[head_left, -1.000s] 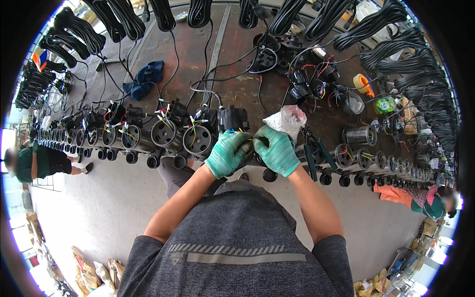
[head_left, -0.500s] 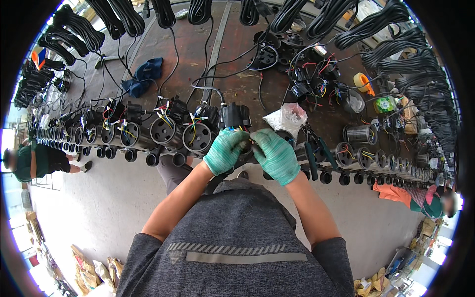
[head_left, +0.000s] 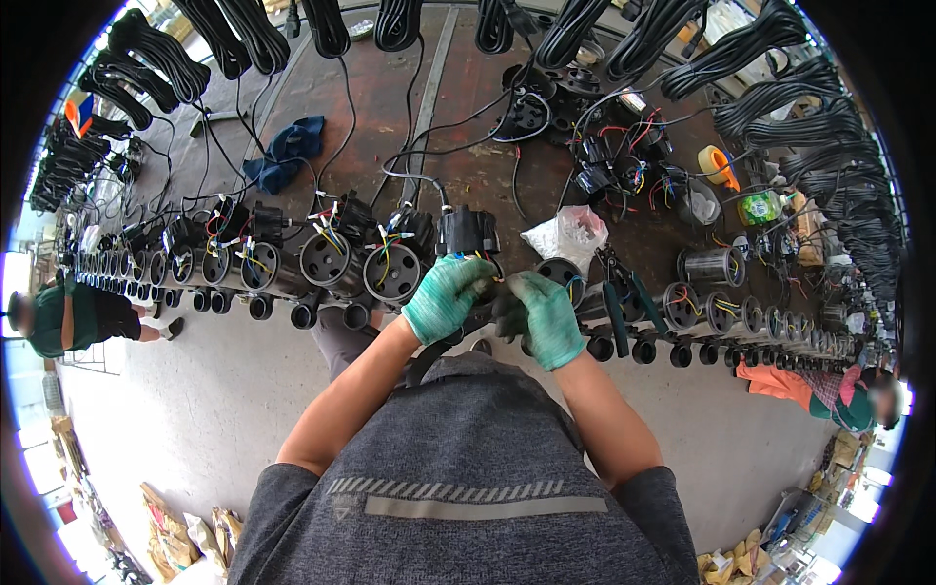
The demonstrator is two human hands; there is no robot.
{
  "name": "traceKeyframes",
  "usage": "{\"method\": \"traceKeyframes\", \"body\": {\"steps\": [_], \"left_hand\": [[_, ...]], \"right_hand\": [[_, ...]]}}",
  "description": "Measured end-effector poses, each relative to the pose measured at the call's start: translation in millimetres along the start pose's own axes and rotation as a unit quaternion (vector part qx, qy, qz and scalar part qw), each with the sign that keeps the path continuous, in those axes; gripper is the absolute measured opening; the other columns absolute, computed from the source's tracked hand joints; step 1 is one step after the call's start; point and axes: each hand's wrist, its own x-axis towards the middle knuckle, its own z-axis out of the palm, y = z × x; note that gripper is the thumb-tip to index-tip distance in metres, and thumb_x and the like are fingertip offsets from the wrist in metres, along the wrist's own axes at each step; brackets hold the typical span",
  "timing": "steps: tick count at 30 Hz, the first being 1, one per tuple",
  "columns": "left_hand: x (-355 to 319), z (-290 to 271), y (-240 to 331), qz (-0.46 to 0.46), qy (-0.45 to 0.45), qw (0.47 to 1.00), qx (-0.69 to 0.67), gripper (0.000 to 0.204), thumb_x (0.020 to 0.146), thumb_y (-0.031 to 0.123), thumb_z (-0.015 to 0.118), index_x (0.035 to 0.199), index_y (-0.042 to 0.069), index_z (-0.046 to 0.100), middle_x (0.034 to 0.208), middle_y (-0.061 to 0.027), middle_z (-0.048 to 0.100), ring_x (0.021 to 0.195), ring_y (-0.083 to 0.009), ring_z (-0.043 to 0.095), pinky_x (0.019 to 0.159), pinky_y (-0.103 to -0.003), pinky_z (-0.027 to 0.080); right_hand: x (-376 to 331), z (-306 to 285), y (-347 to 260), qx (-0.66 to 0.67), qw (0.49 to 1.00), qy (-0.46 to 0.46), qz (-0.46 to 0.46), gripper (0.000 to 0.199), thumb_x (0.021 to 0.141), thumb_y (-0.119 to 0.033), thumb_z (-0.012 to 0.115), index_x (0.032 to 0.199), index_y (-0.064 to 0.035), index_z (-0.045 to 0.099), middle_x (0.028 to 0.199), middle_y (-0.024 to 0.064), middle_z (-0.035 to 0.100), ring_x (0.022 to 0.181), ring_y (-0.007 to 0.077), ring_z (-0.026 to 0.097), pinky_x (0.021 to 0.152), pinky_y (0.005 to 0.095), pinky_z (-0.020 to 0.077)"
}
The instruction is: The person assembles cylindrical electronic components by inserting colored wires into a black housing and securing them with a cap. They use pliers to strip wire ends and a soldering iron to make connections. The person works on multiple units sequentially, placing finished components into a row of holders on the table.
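Both my hands wear green knitted gloves with darkened fingertips. My left hand (head_left: 448,297) is closed, pinching thin coloured wires (head_left: 498,278) just below a black motor unit (head_left: 468,232) with a black cable at its top. Beside it, my right hand (head_left: 542,320) is closed with its fingers curled toward the wires; what lies in its grip is hidden. A round metal housing (head_left: 392,274) with a holed black end and coloured wires lies left of my left hand. A plastic bag of small white pieces (head_left: 570,236) and green-handled pliers (head_left: 627,297) lie beyond my right hand.
Housings line the near edge of the brown table (head_left: 370,107); coiled black cables (head_left: 575,34) line its far side. On it lie a blue cloth (head_left: 285,154), a tape roll (head_left: 715,161) and wired motors (head_left: 619,156). Other people stand at left (head_left: 73,317) and right (head_left: 829,390).
My right hand has drawn slightly right and down, away from the left, and its fingers curl more. My left hand stays at the wires.
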Motion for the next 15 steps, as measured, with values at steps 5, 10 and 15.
{"method": "traceKeyframes", "body": {"steps": [5, 10, 15], "left_hand": [[1.6, 0.4, -5.0, -0.010, -0.017, 0.999, -0.038, 0.019, 0.101, 0.001, 0.065, 0.119, 0.001, 0.071, 0.103, -0.0173, 0.074, 0.092, -0.0371, 0.072, 0.083, -0.043, 0.059], [3.4, -1.8, 0.0, -0.017, -0.010, 0.998, -0.054, 0.018, 0.099, 0.001, 0.067, 0.116, 0.002, 0.071, 0.099, -0.0176, 0.073, 0.091, -0.0402, 0.071, 0.081, -0.045, 0.056], [1.3, -6.0, -1.2, 0.023, -0.029, 0.997, 0.062, 0.028, 0.096, -0.002, 0.066, 0.124, 0.004, 0.070, 0.104, -0.0177, 0.073, 0.096, -0.0399, 0.070, 0.085, -0.045, 0.057]], "right_hand": [[10.2, -6.0, 5.5, -0.507, 0.716, 0.056, -0.478, 0.022, 0.093, -0.002, 0.070, 0.116, -0.0022, 0.068, 0.110, 0.0182, 0.072, 0.090, 0.0308, 0.074, 0.075, 0.0407, 0.0603], [21.1, -16.0, -0.3, -0.590, 0.612, 0.033, -0.526, 0.013, 0.094, -0.005, 0.073, 0.105, -0.0028, 0.068, 0.092, 0.0147, 0.071, 0.078, 0.0334, 0.072, 0.069, 0.0425, 0.0594], [17.5, -4.7, 3.7, -0.439, 0.806, 0.030, -0.395, 0.008, 0.097, -0.008, 0.071, 0.097, -0.0005, 0.069, 0.076, 0.0131, 0.069, 0.065, 0.0285, 0.070, 0.061, 0.0398, 0.0572]]}}
